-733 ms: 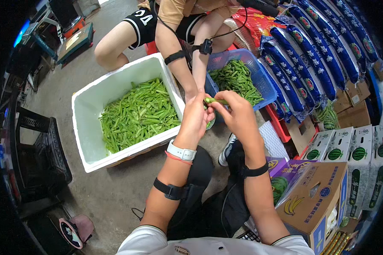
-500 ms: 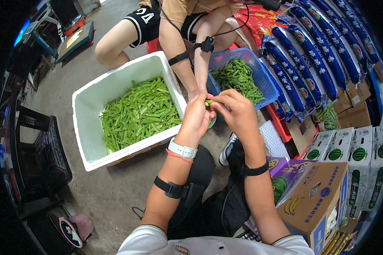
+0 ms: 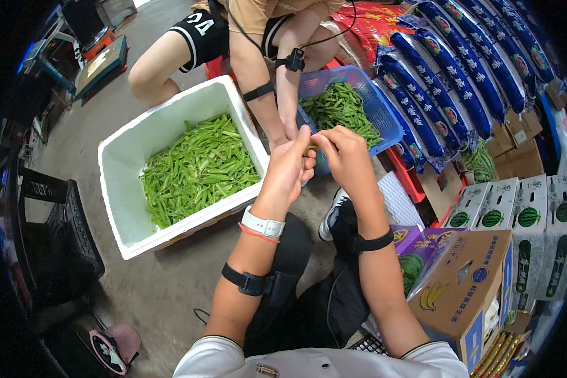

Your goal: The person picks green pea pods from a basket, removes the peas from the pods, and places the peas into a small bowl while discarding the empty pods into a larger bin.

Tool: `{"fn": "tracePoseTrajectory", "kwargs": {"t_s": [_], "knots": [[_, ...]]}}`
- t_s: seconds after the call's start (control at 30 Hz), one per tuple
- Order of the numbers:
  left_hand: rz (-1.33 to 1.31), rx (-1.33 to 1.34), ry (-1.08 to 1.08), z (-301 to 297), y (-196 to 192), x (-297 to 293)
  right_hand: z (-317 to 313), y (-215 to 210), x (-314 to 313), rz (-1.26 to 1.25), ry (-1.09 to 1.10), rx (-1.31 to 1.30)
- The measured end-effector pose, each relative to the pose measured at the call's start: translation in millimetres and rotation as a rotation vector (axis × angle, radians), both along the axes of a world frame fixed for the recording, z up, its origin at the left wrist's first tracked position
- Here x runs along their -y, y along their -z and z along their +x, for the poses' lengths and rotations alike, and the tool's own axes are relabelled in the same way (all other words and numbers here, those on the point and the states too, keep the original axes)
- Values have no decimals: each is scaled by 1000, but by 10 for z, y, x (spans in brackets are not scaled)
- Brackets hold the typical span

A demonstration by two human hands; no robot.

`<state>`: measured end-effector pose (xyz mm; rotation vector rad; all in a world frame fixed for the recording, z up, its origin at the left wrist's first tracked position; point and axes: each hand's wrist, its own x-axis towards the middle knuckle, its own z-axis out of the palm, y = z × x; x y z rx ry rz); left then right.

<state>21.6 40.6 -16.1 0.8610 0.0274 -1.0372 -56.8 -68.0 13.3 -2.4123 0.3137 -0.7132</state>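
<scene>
My left hand [image 3: 288,167] and my right hand [image 3: 346,156] meet in front of me, fingers pinched together. Between their fingertips is a small green pea pod [image 3: 309,148], mostly covered by the fingers. To the left stands a white foam box [image 3: 121,183], its bottom heaped with green pea pods [image 3: 201,170]. Just beyond my right hand sits a blue plastic basket [image 3: 384,120] holding more green pods [image 3: 343,110]. Another person's hands [image 3: 282,137] reach down right behind mine, and my left hand partly hides them.
Stacked blue sacks [image 3: 447,82] fill the far right. A brown banana carton [image 3: 463,283] and white watermelon cartons [image 3: 494,205] stand by my right arm. At the left are a black plastic chair [image 3: 57,220] and a pink cap [image 3: 121,343]. The other person sits opposite.
The whole view has shifted slightly, so the box and basket sit a little further left. My hands stay together; the pod shows less between my fingers than before.
</scene>
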Motion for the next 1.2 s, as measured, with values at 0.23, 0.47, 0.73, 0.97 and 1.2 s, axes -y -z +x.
{"fn": "tracePoseTrajectory", "kwargs": {"t_s": [0.23, 0.47, 0.73, 0.97, 1.2], "knots": [[21, 238, -40, -31, -96, -9, -90, -17, 115, 485, 16, -83], [84, 244, -39, 15, -18, -4, -149, -63, 118, 742, -73, -78], [123, 273, -84, -8, -65, 26, -210, -30, 159, 778, -107, -112], [258, 680, -205, 93, 36, 5, -181, -29, 153, 833, -38, -23], [191, 428, -144, 43, -16, -72, -144, 13, 136, 889, 66, -18]]}}
